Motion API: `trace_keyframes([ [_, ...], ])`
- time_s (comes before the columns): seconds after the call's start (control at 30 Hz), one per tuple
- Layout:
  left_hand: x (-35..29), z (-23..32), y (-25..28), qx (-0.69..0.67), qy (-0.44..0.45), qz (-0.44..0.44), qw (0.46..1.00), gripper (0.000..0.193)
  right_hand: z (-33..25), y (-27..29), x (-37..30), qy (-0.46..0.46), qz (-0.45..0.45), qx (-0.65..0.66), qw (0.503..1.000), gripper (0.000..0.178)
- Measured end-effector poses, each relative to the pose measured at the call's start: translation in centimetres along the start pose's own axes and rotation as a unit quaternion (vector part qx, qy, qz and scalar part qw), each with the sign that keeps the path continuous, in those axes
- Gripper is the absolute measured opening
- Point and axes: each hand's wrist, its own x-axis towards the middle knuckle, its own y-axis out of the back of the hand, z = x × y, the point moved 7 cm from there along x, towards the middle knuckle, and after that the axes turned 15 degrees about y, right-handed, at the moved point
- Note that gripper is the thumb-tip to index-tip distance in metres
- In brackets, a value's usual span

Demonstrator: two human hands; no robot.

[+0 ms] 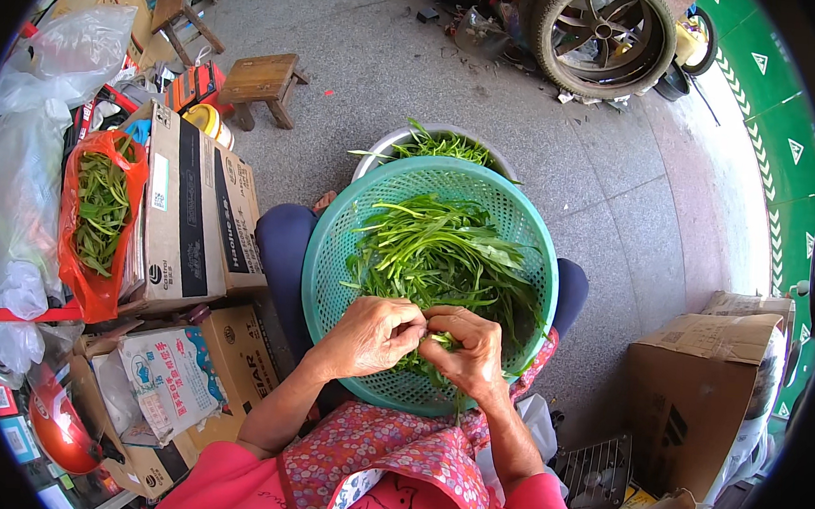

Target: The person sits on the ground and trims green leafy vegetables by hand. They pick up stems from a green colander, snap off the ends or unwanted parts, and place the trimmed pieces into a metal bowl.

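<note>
A teal plastic colander (pixel 318 249) rests across my lap, and long-stemmed leafy greens (pixel 445 247) are heaped in it. Over its near side, my left hand (pixel 377 333) and my right hand (pixel 467 350) are close together, fingertips almost meeting. Green stems show between the curled fingers of my right hand, which grips them. My left thumb and fingers are pinched together; whatever lies between them is hidden. Just beyond the colander, partly covered by it, a metal basin (pixel 368 163) on the floor holds more greens (pixel 444 147).
On my left, a red plastic bag (pixel 136 215) of greens leans by stacked cardboard boxes (pixel 179 199). A wooden stool (pixel 258 79) stands farther off. A wheel with a tyre (pixel 603 33) is at the far right. An open cardboard box (pixel 688 393) stands at my right.
</note>
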Motion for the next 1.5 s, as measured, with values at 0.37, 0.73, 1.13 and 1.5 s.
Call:
trace_keyframes([
  [0.37, -0.7, -2.2, 1.4, 0.223, 0.094, 0.027, 0.970, 0.026, 3.1, 6.9, -2.3, -0.162, 0.282, 0.371, 0.870, 0.008],
  [0.73, 6.6, -6.2, 0.5, 0.303, 0.092, 0.237, 0.918, 0.014, 4.7, 3.7, -2.1, -0.155, 0.165, 0.043, 0.973, 0.014],
  [1.13, 6.6, -6.4, 0.8, 0.272, 0.097, 0.233, 0.929, 0.009, 5.7, 4.2, -2.5, -0.291, 0.153, 0.199, 0.923, 0.010],
  [1.5, 2.8, -1.5, 5.6, -0.043, 0.138, 0.142, 0.979, 0.012, 0.5, 6.7, -0.4, -0.113, 0.151, -0.062, 0.980, 0.013],
])
